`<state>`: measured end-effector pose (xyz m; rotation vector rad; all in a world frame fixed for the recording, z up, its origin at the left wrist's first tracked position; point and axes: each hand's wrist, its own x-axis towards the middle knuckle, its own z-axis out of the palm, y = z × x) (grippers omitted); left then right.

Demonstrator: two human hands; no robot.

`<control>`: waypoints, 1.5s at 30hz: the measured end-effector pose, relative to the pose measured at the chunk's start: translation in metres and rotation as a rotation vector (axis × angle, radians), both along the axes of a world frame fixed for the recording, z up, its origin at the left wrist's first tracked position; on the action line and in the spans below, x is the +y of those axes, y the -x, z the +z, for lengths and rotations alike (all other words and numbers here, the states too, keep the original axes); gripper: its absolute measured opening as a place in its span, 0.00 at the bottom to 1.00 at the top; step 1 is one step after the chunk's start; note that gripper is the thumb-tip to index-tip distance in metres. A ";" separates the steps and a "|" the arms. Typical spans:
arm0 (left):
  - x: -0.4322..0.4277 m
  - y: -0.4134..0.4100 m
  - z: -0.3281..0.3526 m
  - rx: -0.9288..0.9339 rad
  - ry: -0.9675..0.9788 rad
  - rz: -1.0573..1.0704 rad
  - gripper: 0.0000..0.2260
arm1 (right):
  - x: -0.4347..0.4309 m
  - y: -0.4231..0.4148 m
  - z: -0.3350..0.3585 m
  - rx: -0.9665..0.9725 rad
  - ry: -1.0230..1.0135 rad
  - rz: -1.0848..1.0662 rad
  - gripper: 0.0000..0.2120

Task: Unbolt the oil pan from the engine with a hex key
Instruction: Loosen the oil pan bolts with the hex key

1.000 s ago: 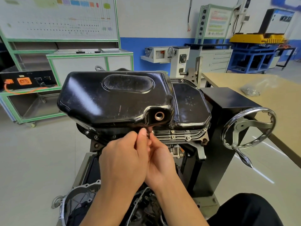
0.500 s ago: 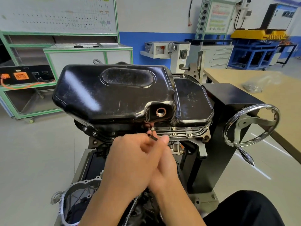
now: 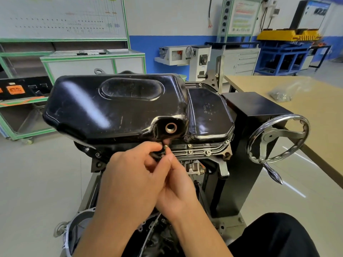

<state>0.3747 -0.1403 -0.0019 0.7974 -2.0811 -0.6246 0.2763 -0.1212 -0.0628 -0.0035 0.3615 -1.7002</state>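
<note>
- I am keeping both hands bunched together at the near edge of the oil pan (image 3: 115, 108), just below its drain hole (image 3: 170, 127), because that is where the bolt (image 3: 165, 146) I am working on sits.
- My left hand (image 3: 133, 182) is curling its fingers round the short black hex key (image 3: 156, 155), holding it close to the bend; I judge this is for quick turning rather than hard leverage.
- My right hand (image 3: 178, 193) is tucking in under the left, with thumb and forefinger narrowed to a pinch around the bolt at the key's tip, probably so it does not drop as it comes free.
- The pan is sitting on top of the upturned engine (image 3: 194, 164), seemingly still seated all round, and facing up so that the rim bolts are reachable from the side.
- More bolts (image 3: 190, 151) are showing along the rim to the right, so I judge there is plenty left to undo.
- The stand's handwheel (image 3: 278, 138) is sitting well clear of my hands.
- A clear bag (image 3: 282, 95) is lying on the table (image 3: 315, 127), possibly holding small parts.
</note>
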 end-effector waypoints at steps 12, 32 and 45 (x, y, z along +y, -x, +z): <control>-0.001 0.006 -0.005 -0.034 -0.107 -0.246 0.14 | 0.022 0.014 0.003 0.236 -0.053 -0.153 0.14; 0.000 0.018 -0.017 -0.208 -0.036 -0.446 0.15 | 0.036 0.044 0.002 0.449 -0.178 -0.190 0.13; 0.004 0.043 -0.028 0.162 -0.153 -0.337 0.05 | 0.029 0.047 0.017 0.192 -0.120 -0.080 0.18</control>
